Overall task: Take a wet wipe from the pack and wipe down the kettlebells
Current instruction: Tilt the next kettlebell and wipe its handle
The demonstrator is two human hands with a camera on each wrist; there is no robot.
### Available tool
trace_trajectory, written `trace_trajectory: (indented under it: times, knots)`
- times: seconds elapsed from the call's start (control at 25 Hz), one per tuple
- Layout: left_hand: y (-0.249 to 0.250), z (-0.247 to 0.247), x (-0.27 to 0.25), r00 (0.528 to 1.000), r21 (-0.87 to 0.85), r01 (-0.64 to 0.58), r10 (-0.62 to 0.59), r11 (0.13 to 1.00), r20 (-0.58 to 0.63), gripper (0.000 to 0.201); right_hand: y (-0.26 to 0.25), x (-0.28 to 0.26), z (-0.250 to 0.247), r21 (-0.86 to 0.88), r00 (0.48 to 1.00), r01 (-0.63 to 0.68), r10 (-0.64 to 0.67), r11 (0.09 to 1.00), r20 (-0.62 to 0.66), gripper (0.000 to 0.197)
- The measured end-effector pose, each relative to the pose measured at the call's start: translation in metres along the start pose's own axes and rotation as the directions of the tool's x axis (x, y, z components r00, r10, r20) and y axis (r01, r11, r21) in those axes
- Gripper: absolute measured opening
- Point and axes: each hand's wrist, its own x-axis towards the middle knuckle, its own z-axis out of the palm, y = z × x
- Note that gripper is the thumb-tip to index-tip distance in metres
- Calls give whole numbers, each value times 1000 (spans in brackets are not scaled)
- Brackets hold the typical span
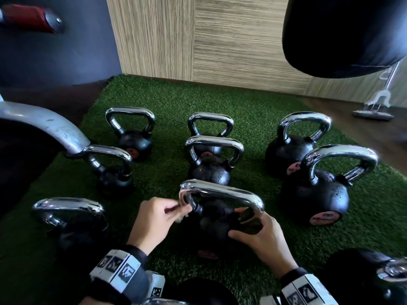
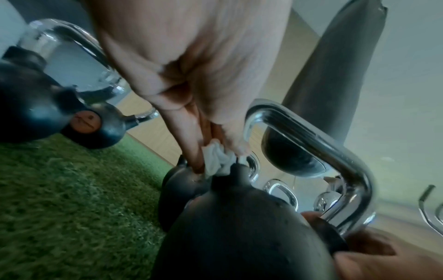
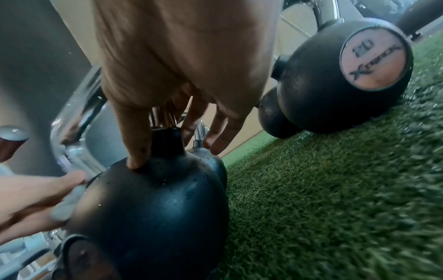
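Pinching a bunched white wet wipe (image 2: pixel 219 161) between thumb and left fingers (image 2: pixel 191 151), pressed against the base of the chrome handle (image 1: pixel 222 192) where its left post meets the black body of the nearest kettlebell (image 1: pixel 214 225). Left hand (image 1: pixel 155 219) curled round the wipe, so the first step, taking a wipe from the pack, judged done; no pack visible in any view. Right fingers (image 3: pixel 136 144) spread loosely, thumb tip planted on the shoulder of the same kettlebell beside the right post, the others reaching round that post; right hand (image 1: pixel 262 236) steadying, holding nothing. Wiping judged under way on this one bell, at its handle root, with the lower body and the round label apparently not yet reached. Farther out on the green artificial turf (image 1: pixel 253 111), more kettlebells standing upright in rows, among them a big one at right (image 1: pixel 315 192) with a pink label and droplets on its skin; whether damp from wiping or otherwise, cannot tell. Most of the set therefore judged possibly left to do. Beyond, a wood-grain wall (image 1: pixel 220 40) and a hanging black punching bag (image 1: pixel 343 29).
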Motion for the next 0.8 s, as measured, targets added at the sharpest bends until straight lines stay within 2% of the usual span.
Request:
trace_trajectory:
  times: [0.04,0.12,0.2,0.32,0.4,0.48,0.56,0.64,0.72,0.8]
  knots:
    - [2,6,7,999,15,-8,9,1000,-31,60,3,-6,-4,-46,1000,20,-20,999,0,44]
    - [11,16,31,998,40,9,-6,999,-57,46,2,-20,-8,-166,996,94,-92,982,21,32]
    - [19,28,56,999,50,32,-31,998,-15,28,-3,-28,-4,-240,979,199,-181,950,95,22]
    - [30,45,81,999,-6,28,-28,1000,31,20,-14,-23,3,-248,942,325,-288,913,175,28]
    - [30,43,88,996,-27,48,-46,998,82,20,-17,-4,3,-214,932,351,-316,912,179,26]
    - [26,39,87,986,-64,72,-61,995,156,17,-17,20,6,-188,943,325,-301,927,144,23]
    - [19,41,81,988,-104,58,-42,993,151,18,-13,39,19,-191,963,245,-215,951,165,52]
    - [20,46,71,996,-128,63,-55,990,69,22,-9,46,39,-194,968,102,-52,976,247,70]
    - [25,48,73,996,-129,80,-76,988,38,22,-4,45,50,-153,969,9,29,988,246,69]
    - [34,45,79,997,-191,73,-73,979,7,14,-2,43,50,-125,975,-26,52,992,214,67]
